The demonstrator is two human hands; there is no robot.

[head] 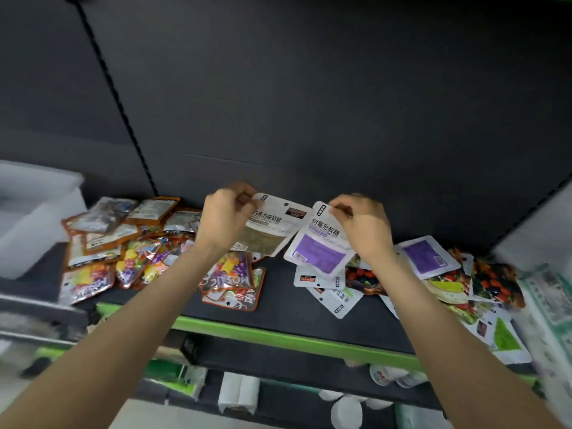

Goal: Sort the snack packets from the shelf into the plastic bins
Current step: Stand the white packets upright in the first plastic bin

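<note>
While both arms reached up over the green-edged shelf (278,337), a white plastic bin (37,218) sat at its far left, blurred. Just right of it lay a heap of orange-trimmed and gummy packets (123,252), overlapping one another on the dark shelf board. The left hand (224,216) was raised above that heap, its thumb and fingers pinching the top corner of a white packet with a brown panel (272,230). Beside it, nearly touching, hung a white packet with a purple panel (322,246), pinched at its top edge by the right hand (362,224). Beneath and to the right, more white, purple and fruit-printed packets (448,274) lay scattered, reaching another pale bin (538,236) at the right edge.
</note>
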